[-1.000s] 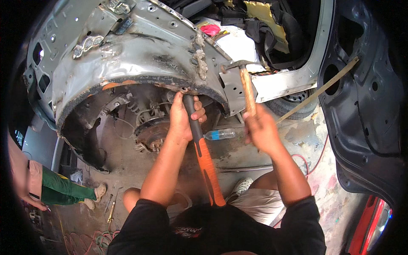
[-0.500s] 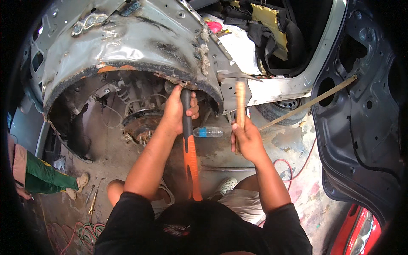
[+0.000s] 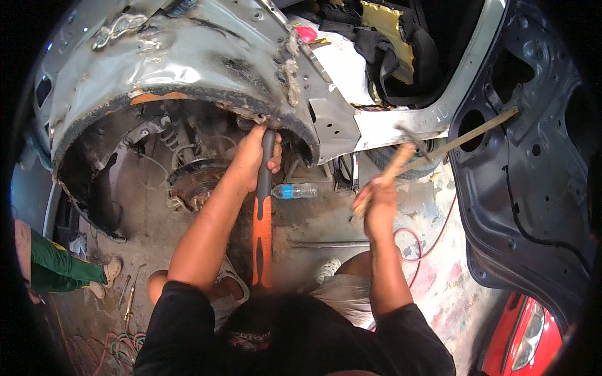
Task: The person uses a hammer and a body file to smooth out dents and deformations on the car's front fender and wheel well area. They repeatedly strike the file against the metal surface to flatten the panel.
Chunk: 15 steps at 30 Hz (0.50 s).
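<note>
Swung outward since the earlier frame, the wood-handled hammer (image 3: 397, 164) is now tilted to the right, its blurred head well apart from the wheel arch lip (image 3: 213, 99) and near the sill (image 3: 377, 128). Its handle is wrapped by the closed right grip (image 3: 379, 203). By the left grip (image 3: 252, 160), the black neck of an orange-and-black long-handled tool (image 3: 263, 219) is clasped just below the lip's right-hand stretch; its head is hidden, so contact behind the metal cannot be told. For good work, the long-handled tool is best braced firmly as backing, blows landed squarely and lightly, and the left fingers, close beside the lip, kept out of the hammer's path.
</note>
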Each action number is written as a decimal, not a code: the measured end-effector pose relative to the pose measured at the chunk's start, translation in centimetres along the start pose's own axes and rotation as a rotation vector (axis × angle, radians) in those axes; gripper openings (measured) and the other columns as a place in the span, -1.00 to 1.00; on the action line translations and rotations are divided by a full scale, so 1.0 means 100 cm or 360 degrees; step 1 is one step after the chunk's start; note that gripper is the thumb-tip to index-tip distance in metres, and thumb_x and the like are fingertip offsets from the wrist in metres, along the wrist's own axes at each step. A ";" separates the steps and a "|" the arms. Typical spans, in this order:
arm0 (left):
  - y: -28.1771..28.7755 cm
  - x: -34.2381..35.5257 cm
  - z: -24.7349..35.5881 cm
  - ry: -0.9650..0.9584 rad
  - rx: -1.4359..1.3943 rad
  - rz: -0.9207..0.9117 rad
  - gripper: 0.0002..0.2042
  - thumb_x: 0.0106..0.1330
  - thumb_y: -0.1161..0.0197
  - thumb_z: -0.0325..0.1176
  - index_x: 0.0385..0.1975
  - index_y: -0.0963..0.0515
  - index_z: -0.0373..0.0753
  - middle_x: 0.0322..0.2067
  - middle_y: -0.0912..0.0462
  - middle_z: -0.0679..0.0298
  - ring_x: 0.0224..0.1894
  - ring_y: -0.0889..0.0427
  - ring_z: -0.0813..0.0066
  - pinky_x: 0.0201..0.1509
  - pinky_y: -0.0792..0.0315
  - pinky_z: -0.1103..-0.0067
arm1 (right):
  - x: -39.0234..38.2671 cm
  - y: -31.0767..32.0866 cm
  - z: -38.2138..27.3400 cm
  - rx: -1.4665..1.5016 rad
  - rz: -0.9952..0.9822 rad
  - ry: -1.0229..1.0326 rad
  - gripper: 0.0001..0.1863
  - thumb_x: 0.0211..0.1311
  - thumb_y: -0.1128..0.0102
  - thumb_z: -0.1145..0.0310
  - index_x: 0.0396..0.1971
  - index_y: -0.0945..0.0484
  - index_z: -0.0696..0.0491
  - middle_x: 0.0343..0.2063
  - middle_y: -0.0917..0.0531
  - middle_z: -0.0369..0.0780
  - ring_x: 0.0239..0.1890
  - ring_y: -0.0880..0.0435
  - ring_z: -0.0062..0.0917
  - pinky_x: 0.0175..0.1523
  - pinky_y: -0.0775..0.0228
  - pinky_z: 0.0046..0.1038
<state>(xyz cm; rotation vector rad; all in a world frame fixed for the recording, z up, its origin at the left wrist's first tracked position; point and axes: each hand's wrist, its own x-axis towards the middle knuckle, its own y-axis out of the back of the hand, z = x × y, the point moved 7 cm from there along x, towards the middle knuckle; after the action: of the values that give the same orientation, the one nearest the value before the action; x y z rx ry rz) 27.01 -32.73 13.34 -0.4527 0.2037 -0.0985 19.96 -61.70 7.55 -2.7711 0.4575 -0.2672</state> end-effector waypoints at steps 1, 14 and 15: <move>0.002 0.000 0.000 -0.0001 -0.0035 -0.0006 -0.54 0.56 0.13 0.10 -0.27 -0.46 -0.20 -0.62 -0.42 0.37 -0.71 -0.29 0.56 -0.54 -0.27 0.52 | -0.011 -0.017 0.004 -0.0464 -0.0495 -0.0047 -0.79 0.56 -0.01 0.21 -0.16 -0.45 0.06 -0.61 -0.50 -0.28 -0.71 -0.46 -0.57 -0.60 -0.32 -0.54; 0.024 0.014 -0.023 0.0075 -0.0032 0.0160 -0.54 0.56 0.10 0.12 -0.28 -0.47 -0.19 -0.62 -0.42 0.37 -0.71 -0.30 0.56 -0.55 -0.28 0.50 | -0.025 -0.014 0.019 -0.0180 -0.0398 -0.0353 -0.77 0.58 0.04 0.16 -0.22 -0.39 0.01 -0.58 -0.53 -0.26 -0.70 -0.50 -0.54 -0.58 -0.40 -0.41; 0.023 0.019 -0.029 0.0122 -0.0056 0.0149 -0.53 0.55 0.08 0.14 -0.29 -0.47 -0.20 -0.63 -0.42 0.36 -0.72 -0.31 0.55 -0.57 -0.28 0.49 | -0.019 -0.001 0.010 -0.0009 -0.0238 -0.0211 -0.77 0.58 0.04 0.16 -0.22 -0.41 0.01 -0.58 -0.53 -0.27 -0.71 -0.49 -0.55 -0.58 -0.40 -0.42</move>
<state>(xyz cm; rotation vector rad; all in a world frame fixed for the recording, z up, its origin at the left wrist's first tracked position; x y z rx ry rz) 28.34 -32.14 9.48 -0.4740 0.3018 -0.0205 18.43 -60.65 6.44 -2.8102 0.2190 -0.1149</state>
